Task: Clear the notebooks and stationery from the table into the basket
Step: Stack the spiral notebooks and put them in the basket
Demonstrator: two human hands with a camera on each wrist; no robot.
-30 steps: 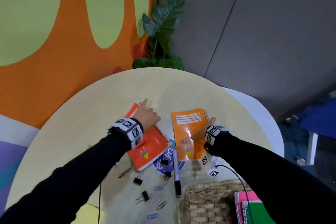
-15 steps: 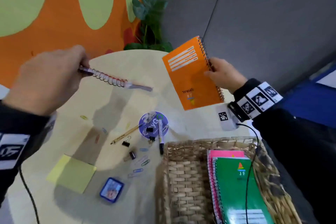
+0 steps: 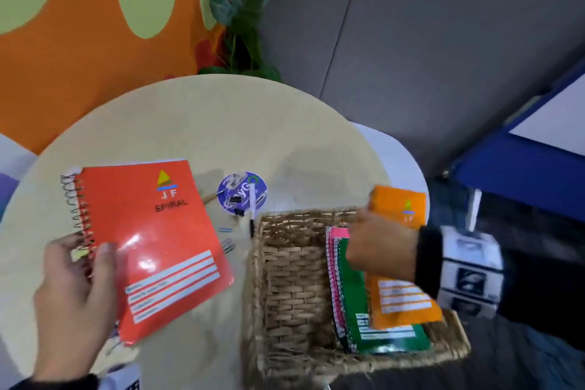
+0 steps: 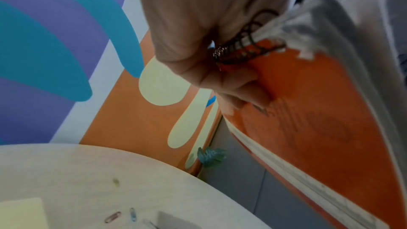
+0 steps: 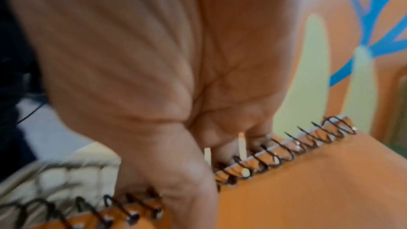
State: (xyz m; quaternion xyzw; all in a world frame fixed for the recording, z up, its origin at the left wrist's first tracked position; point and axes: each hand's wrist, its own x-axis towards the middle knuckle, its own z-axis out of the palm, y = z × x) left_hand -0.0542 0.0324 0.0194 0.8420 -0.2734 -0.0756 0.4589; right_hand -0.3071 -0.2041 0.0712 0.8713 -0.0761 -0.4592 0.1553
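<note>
Orange notebook (image 3: 399,266) now seemingly basket-bound (image 3: 291,279).

Notebooks and basket

Red notebook (image 3: 152,244) held tilted above the desk (image 3: 190,123); orange notebook (image 3: 402,301) lies atop green (image 3: 389,339) and pink (image 3: 335,279) ones, right side of the wicker basket (image 3: 291,282).

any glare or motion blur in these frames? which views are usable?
Head view: glare patch on the red notebook cover near the left hand; right hand and orange notebook smeared by motion over the basket. Left wrist view: soft, but coil readable. Right wrist view: heavy blur; only the coil reads.
</note>
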